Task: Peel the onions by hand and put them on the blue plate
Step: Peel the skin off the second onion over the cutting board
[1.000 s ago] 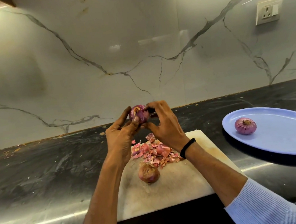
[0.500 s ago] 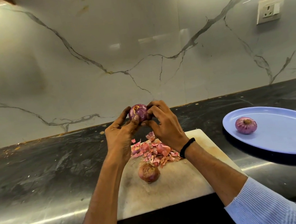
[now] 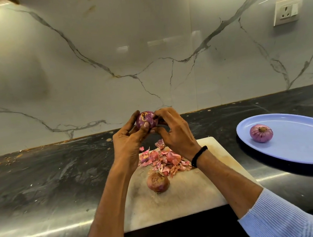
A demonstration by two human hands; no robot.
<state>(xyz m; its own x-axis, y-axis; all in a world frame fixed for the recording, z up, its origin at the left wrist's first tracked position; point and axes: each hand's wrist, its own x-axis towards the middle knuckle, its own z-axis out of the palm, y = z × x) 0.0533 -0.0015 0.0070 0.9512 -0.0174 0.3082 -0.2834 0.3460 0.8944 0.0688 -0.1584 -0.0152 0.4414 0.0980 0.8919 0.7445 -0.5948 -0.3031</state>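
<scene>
Head: same onion (image 3: 145,120) grip, left hand (image 3: 128,145) and right hand (image 3: 175,133)

Blue plate (image 3: 299,147) partly off frame

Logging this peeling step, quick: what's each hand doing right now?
Left hand: closed, holding the onion up above the board.
Right hand: closed, fingertips pinching the same onion's right side.

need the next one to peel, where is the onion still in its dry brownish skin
In the head view, the round brownish-skinned onion lies near centre on the pale cutting board, just nearer the camera than the pile of pink peels.
</scene>
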